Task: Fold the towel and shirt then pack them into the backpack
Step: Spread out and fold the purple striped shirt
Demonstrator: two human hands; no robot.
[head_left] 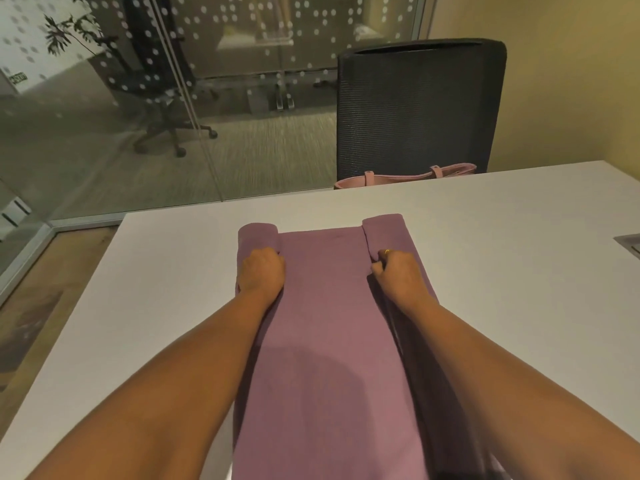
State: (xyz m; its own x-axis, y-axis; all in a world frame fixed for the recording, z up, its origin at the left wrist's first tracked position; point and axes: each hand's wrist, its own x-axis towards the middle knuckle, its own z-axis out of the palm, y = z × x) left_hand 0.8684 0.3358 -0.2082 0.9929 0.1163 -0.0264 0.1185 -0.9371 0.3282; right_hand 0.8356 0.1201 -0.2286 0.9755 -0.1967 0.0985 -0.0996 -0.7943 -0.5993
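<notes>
— What is the room like?

— An office room with a white rectangular table (pixel 502 216) in front. A glass wall with white dots (pixel 242 36) stands from 10 to 12 o'clock. Behind it are a dark wheeled office chair (pixel 152 74) and a leafy green plant (pixel 65 32) at 10 o'clock.

— And on this side of the glass?

— A black mesh-backed office chair (pixel 415 109) at 1 o'clock, pushed up to the table's far edge. A pale pink bag with straps (pixel 405 178) sits on its seat, only its top showing above the tabletop. At 3 o'clock a grey recessed opening (pixel 628 241) is cut into the table.

— Where is the cloth?

— The long mauve cloth (pixel 325 341) lies flat on the table, running from 6 o'clock toward 12. Whether it is the towel or the shirt I cannot tell. Both long sides are turned inward over the middle.

— The hands?

— Both are near the far end. The left hand (pixel 263 271) has its fingers curled round the turned-in edge at 11 o'clock. The right hand (pixel 398 271), wearing a gold ring (pixel 387 251), has its fingers curled round the opposite edge at 1 o'clock. Both forearms lie along the cloth's sides.
</notes>
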